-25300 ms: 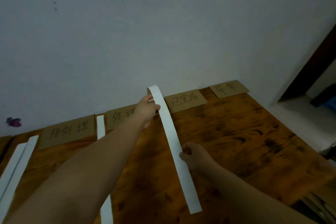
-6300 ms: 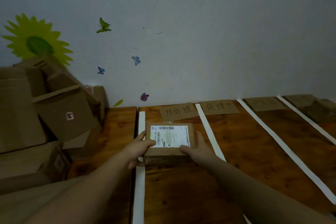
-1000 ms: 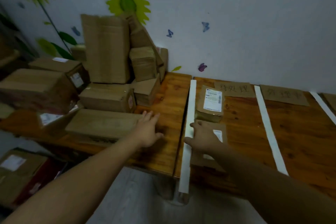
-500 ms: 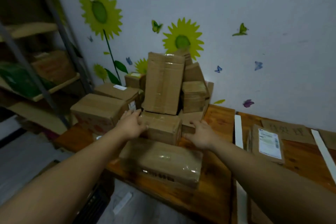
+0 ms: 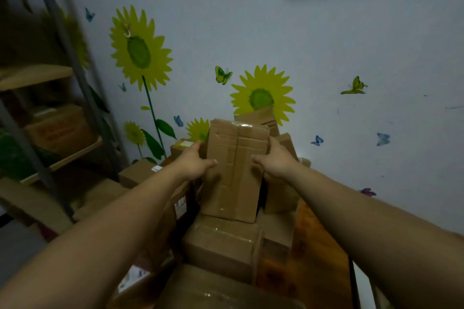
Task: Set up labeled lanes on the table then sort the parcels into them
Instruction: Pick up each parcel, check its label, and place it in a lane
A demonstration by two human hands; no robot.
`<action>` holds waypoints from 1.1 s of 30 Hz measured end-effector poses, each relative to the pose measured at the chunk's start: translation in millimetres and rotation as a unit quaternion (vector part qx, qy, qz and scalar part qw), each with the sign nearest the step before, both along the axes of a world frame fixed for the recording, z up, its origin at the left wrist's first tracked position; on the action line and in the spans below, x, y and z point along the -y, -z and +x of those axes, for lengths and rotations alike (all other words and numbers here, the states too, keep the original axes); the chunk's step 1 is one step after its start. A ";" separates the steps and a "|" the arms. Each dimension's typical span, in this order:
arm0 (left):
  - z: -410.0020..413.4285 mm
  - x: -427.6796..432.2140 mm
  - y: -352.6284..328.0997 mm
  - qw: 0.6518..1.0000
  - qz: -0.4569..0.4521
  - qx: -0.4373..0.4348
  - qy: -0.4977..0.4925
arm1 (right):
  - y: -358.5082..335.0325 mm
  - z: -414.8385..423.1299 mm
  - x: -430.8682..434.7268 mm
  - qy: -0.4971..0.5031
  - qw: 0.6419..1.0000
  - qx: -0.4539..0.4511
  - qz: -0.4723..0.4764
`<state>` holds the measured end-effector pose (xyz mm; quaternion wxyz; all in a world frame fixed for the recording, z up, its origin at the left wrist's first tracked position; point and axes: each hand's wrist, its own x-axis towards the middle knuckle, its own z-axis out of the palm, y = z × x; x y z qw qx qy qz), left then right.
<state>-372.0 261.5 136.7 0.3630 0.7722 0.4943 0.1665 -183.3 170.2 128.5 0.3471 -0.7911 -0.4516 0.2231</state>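
Both hands grasp the tall upright parcel atop the stack: left hand curls round its left edge, right hand round its right, thumbs on the front face. It stands on a flat box over the tabletop. Lift straight up, keep it vertical, and clear the smaller box just beside it before carrying off, or neighbours may topple
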 end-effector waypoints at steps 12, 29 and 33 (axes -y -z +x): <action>1.0 -58.8 -8.6 0.989 -0.134 0.044 0.045 | -17.7 -29.9 -30.2 0.190 0.972 -0.027 0.137; -111.2 66.9 7.5 0.945 -0.316 0.059 0.055 | -8.1 -137.0 144.7 0.126 0.962 -0.236 -0.058; -142.0 135.5 31.5 0.946 -0.319 0.021 0.061 | 26.2 -175.2 193.0 0.126 0.959 -0.250 -0.046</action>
